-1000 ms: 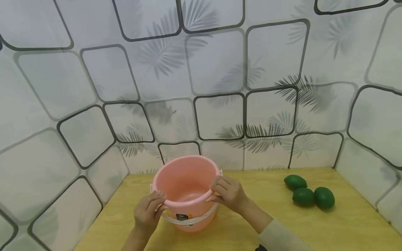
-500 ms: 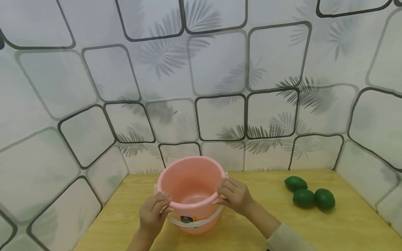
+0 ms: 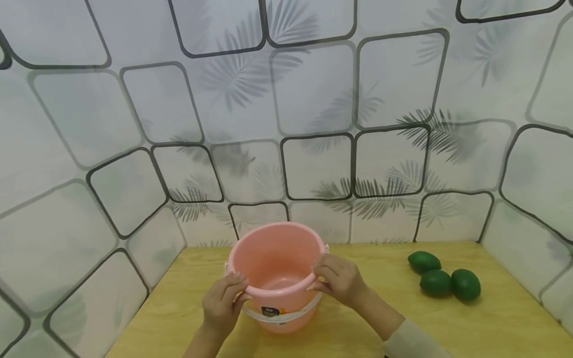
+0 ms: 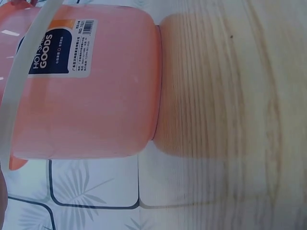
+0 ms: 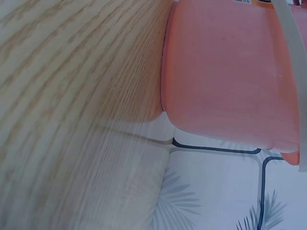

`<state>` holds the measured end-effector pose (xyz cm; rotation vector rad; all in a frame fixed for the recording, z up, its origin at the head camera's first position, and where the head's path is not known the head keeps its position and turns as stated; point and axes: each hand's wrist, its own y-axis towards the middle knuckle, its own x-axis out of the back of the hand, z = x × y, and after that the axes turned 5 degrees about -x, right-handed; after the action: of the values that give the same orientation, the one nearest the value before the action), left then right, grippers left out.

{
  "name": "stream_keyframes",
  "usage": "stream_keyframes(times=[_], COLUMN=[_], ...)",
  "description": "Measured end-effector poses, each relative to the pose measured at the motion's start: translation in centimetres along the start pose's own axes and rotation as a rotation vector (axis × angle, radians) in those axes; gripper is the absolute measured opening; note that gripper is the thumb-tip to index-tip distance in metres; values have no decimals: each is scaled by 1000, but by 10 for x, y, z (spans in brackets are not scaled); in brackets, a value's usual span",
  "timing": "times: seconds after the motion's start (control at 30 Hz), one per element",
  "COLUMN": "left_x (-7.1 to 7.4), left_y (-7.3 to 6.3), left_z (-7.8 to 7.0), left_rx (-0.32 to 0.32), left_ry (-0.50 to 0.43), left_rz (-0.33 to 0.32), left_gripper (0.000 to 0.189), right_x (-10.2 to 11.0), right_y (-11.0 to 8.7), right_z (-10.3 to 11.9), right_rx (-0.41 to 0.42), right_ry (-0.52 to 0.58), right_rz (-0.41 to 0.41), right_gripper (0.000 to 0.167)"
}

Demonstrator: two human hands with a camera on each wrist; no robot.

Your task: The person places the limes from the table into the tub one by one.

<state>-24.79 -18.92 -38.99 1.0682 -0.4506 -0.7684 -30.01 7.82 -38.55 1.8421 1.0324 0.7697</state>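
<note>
A pink plastic bucket (image 3: 282, 253) stands upright on the wooden table, its white handle (image 3: 286, 316) hanging down across the front. My left hand (image 3: 221, 304) pinches the rim at the front left, fingers over the edge and thumb beneath. On the right side of the rim my right hand (image 3: 340, 279) grips in the same way. The inside of the bucket shows only its bare pink wall and floor. In the left wrist view a printed label (image 4: 60, 48) shows on the bucket's side, and its base meets the tabletop. The right wrist view shows the bucket's other side (image 5: 225, 72).
Several dark green fruit-like objects, one of them a rounded one (image 3: 465, 285), lie together at the table's right. The wooden table (image 3: 380, 323) is bounded by patterned walls (image 3: 313, 164) at the back and both sides.
The bucket has shifted a little to the right along the table, with both hands holding its rim. The view has also moved slightly. The green objects stay where they lay.
</note>
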Motion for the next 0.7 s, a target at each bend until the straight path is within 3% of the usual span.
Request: stream_keyframes(times=[0.7], left_x=[-15], left_y=[8], left_z=[-19], left_rx=[-10], left_ry=[-9], left_rz=[-5], left_gripper=[38], right_x=[26], right_y=[-2], right_z=[0], right_rx=[-14], right_ry=[-11], right_rz=[-44], right_gripper=[44])
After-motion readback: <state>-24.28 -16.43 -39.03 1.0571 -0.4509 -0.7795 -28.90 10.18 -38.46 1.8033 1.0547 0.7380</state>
